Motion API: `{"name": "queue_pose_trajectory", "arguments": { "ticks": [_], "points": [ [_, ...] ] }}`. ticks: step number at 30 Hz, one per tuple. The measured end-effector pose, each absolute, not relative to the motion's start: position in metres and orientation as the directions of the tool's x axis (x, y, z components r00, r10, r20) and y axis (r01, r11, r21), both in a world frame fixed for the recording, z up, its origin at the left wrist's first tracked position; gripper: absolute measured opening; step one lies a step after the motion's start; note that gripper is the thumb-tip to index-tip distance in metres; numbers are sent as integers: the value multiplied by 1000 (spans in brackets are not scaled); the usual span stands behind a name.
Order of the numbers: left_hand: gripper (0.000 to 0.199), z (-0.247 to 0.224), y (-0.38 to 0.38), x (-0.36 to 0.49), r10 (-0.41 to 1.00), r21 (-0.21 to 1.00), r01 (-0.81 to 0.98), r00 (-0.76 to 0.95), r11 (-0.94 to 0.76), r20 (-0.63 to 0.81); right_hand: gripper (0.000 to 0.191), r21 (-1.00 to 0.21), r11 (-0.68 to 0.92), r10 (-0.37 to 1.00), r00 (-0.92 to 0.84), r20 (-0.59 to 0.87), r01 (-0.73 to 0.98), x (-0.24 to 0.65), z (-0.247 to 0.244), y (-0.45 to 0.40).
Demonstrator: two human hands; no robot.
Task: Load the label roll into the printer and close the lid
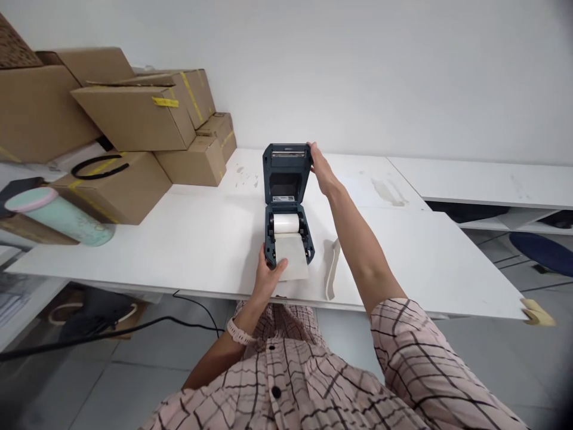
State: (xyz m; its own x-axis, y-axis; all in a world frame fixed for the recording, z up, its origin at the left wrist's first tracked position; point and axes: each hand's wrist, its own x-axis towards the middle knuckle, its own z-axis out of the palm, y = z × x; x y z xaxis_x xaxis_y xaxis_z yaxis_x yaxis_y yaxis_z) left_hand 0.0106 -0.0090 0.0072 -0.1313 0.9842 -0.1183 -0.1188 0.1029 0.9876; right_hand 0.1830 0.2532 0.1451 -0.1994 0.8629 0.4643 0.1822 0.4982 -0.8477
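Note:
A dark blue-grey label printer stands on the white table with its lid raised. Inside lies a white label roll, and a strip of label paper runs from it over the front edge. My left hand is at the printer's front left corner, its thumb pressing on the paper's left edge and its fingers against the printer's side. My right hand grips the lid's upper right edge, its fingertips partly hidden behind it. A loose curled paper strip lies right of the printer.
Cardboard boxes are stacked at the left against the wall, a black ring-shaped band on one. A mint-green tumbler leans there. The table's front edge is close to my body. A blue stool stands at the right.

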Motion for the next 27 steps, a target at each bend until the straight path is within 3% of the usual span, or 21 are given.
{"name": "queue_pose_trajectory", "arguments": {
  "ticks": [3, 6, 11, 14, 18, 21, 24, 27],
  "points": [
    [101, 9, -10, 8, 986, 982, -153, -102, 112, -129, 79, -903, 411, 907, -153, 391, 128, 187, 143, 219],
    [96, 12, -11, 3, 974, 970, -189, -132, 156, -183, 69, -887, 441, 897, -93, 432, 135, 190, 129, 158],
    [91, 25, -7, -5, 954, 965, -213, -223, 153, -201, 44, -871, 448, 884, 43, 465, 201, 180, 80, 64],
    [94, 36, 0, -4, 955, 974, -184, -240, 134, -177, 34, -916, 379, 901, 172, 398, 134, 172, 53, 41],
    [99, 37, 9, 0, 949, 965, -184, -221, 184, -223, 63, -980, 196, 928, 327, 179, -20, 166, 37, 38],
    [101, 31, 12, 0, 936, 953, -207, -230, 221, -267, 80, -990, 44, 948, 319, -2, -138, 166, 30, 37],
    [97, 27, 12, -1, 934, 944, -226, -213, 239, -287, 83, -956, -89, 962, 224, -155, -279, 164, 23, 35],
    [85, 27, 11, 2, 954, 942, -264, -162, 206, -254, 80, -921, -141, 971, 133, -201, -362, 163, 18, 33]
  ]
}}
